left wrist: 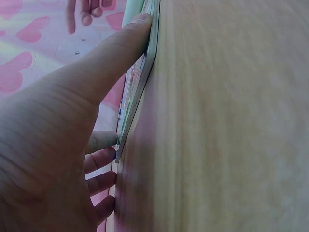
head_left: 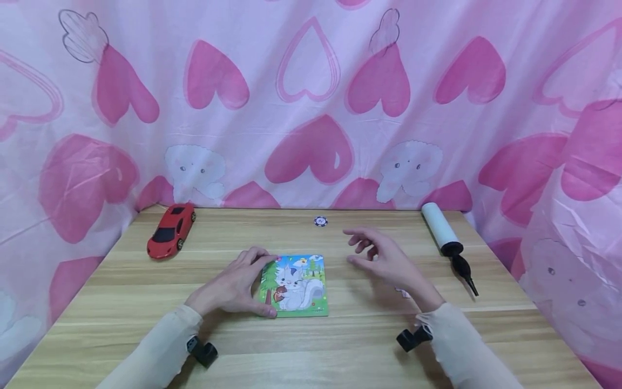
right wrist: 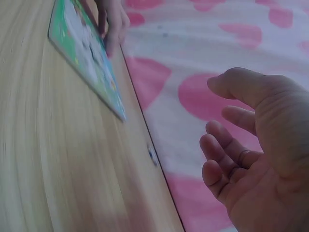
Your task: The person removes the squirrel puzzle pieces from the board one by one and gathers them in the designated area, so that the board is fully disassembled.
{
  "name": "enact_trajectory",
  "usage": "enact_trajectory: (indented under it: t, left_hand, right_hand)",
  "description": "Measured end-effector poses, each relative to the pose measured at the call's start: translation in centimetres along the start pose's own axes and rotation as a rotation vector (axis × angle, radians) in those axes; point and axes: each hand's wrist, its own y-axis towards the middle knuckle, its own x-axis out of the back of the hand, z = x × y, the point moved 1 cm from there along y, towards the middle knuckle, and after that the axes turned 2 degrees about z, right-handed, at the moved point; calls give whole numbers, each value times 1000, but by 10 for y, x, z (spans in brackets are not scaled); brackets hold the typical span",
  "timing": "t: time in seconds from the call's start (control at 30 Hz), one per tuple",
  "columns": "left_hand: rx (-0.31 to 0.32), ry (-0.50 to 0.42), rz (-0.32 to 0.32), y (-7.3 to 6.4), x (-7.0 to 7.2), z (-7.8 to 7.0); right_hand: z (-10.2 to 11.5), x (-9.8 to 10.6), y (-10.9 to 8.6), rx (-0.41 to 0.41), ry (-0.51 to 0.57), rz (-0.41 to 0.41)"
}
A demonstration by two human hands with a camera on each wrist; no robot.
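Observation:
A thin square picture board (head_left: 298,289) with a white squirrel on a green and blue ground lies flat on the table. My left hand (head_left: 235,286) grips its left side, with the thumb at the near edge and the index finger at the far left corner. In the left wrist view the thumb (left wrist: 120,46) lies along the board's edge. My right hand (head_left: 381,256) is raised to the right of the board, apart from it, with loosely bent fingers and nothing in them.
A red toy car (head_left: 171,231) stands at the back left. Near the table's back edge lies a blue and white poker chip (head_left: 320,221). A white hand pump (head_left: 441,227) with a black nozzle lies at the right. A small pale piece (head_left: 402,292) shows partly beneath the right forearm.

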Motion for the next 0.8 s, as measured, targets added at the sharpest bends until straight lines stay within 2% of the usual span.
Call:
enact_trajectory:
  t: [0.2,0.37,0.57,0.8]
  left_hand:
    - [-1,-1,0,0,1,0]
    - [10,1,1,1,1,0]
    - [18,3,5,1,0,0]
    - [17,-2,4,2,0,1]
  right_hand:
    - [15,-23,11,20,100,53]
    - [22,-37,14,-1,166,113]
    - [22,-50,13,-12,197,173]
    - [20,-63,10,-44,167,251]
